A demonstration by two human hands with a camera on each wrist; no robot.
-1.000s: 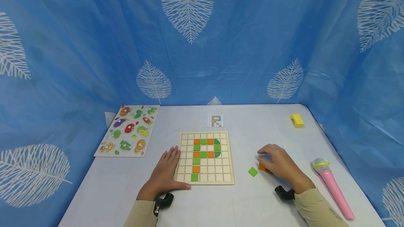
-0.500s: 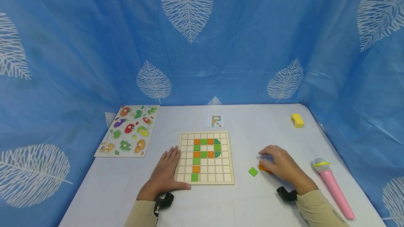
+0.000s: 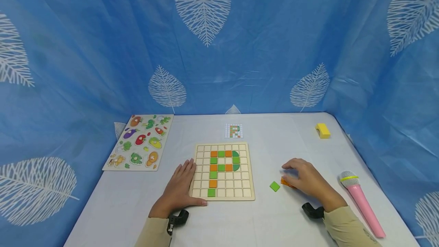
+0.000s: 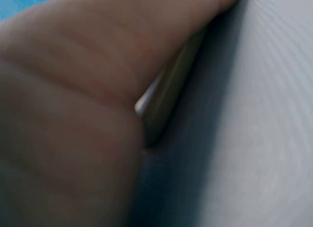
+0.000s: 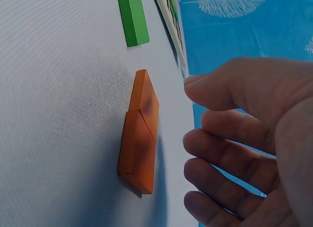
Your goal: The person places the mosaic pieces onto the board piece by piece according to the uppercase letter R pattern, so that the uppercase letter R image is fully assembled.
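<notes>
My left hand (image 3: 178, 190) lies along the left side of the wooden grid board (image 3: 229, 184), its fingers on the left edge and thumb at the front corner. Green and orange tiles form a P-like shape in the grid. To the right of the board, my right hand (image 3: 306, 180) hovers with loosely bent fingers, holding nothing. Below it, two orange tiles (image 5: 139, 148) lie touching on the cloth, as the right wrist view shows; in the head view the hand partly hides them. A loose green tile (image 3: 274, 186) lies just left of them. Mostly palm and thumb fill the left wrist view.
A small pattern card (image 3: 234, 130) lies behind the board. The vegetable puzzle board (image 3: 140, 149) is at the back left. A yellow arch block (image 3: 322, 131) stands at the back right, and a pink microphone (image 3: 365, 209) lies right of the right arm.
My right hand has shifted very slightly to the right, still above the orange tiles. The left hand and the board have stayed in place.
</notes>
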